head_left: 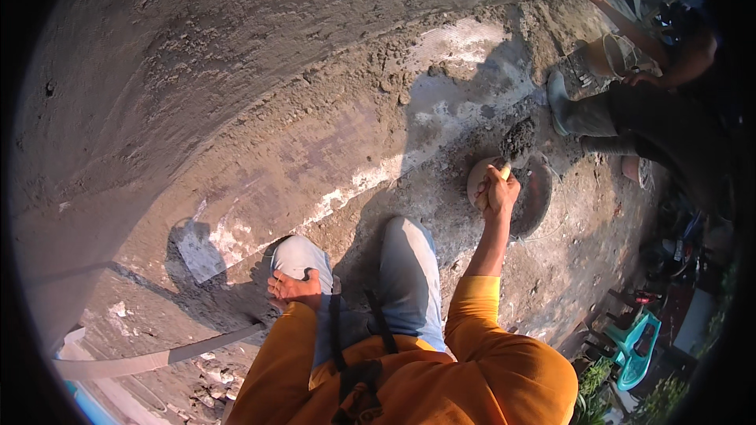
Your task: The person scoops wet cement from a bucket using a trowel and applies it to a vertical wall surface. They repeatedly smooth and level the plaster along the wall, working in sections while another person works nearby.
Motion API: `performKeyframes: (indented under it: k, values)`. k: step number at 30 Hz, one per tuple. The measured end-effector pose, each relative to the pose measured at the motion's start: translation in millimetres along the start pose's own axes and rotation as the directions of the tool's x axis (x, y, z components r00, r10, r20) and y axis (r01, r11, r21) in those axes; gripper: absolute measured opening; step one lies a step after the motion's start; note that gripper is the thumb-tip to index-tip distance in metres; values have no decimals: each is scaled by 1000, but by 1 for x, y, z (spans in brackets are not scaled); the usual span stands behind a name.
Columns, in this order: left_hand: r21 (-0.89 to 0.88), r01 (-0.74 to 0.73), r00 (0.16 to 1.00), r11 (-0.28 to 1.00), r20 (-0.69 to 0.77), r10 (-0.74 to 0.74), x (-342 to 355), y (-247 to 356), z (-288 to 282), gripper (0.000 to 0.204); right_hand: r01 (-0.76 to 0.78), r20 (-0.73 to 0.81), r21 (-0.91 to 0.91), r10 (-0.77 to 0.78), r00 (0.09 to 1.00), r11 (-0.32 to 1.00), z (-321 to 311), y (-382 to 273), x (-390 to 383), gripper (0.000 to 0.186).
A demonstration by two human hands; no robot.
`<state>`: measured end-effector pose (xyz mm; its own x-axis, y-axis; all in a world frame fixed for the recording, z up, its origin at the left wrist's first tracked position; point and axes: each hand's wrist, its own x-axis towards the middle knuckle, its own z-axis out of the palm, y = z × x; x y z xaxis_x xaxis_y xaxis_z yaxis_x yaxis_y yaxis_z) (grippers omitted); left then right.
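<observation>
My right hand [496, 191] is closed around the yellowish handle of a trowel [506, 171]. Dark wet mortar [517, 140] is heaped at the trowel's far end and covers its blade. Just below that hand stands a round mortar bucket [538, 201], partly hidden by my hand and forearm. My left hand [294, 287] rests on my left knee [302, 256], its fingers loosely bent and apart, with nothing seen in them.
A rough grey plastered wall [157, 71] curves across the upper left. Along its foot lies a mortar-splashed board [315, 153] with crumbs of mortar. At right, a person in grey boots [561, 102] is beside another bucket [605, 55]. A green plastic chair [636, 350] stands lower right.
</observation>
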<state>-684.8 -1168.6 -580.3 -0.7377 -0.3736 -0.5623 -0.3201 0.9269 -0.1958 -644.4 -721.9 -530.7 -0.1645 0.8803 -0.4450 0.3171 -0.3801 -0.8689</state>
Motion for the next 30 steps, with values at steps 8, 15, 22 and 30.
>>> performKeyframes:
  k: [8,15,22,30]
  values:
    - [-181,-58,990,982,-135,33,15,-15,20,86,-55,-196,-951,-459,866,303,-130,50,-18,41]
    - [-888,420,865,-185,454,-212,175,-84,78,47,240,-54,-841,-518,853,484,-121,35,-48,28]
    - [-590,568,747,-574,663,56,241,-54,94,28,375,181,-653,-345,921,658,-82,45,-58,36]
    - [-590,287,901,-755,435,2,257,-89,81,38,230,281,-543,-83,956,808,6,66,-75,31]
